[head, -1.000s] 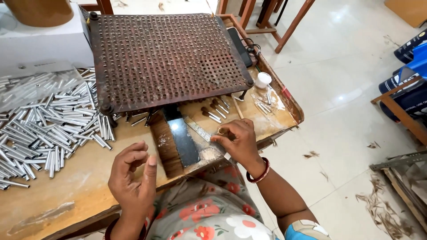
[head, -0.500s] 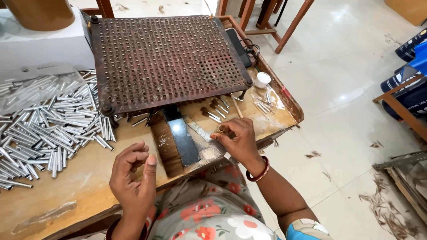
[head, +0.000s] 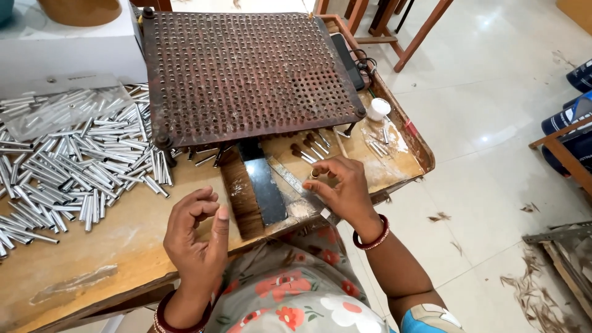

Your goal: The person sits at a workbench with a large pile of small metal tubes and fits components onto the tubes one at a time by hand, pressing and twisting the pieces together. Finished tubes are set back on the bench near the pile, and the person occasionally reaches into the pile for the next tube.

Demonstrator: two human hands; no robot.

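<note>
Bench: wooden table [head: 92, 246], white tiled floor lying beyond.
Right hand [head: 345, 188]: I am pinching a small metal ring [head: 315, 174] between thumb and fingertips, above the flat brush [head: 253, 191].
Left hand [head: 194, 234]: I am holding it half-curled and empty, nearer the metal tubes [head: 68, 166].
Perforated plate [head: 246, 74]: lying straight ahead of both hands, its long edge running crosswise.

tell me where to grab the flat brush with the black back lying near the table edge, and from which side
Probably grip the long black-backed brush across its narrow black back, coming from above. It lies flat on the wooden table with brown bristles along its left side, so fingers on the two long edges should hold it steady.
</note>
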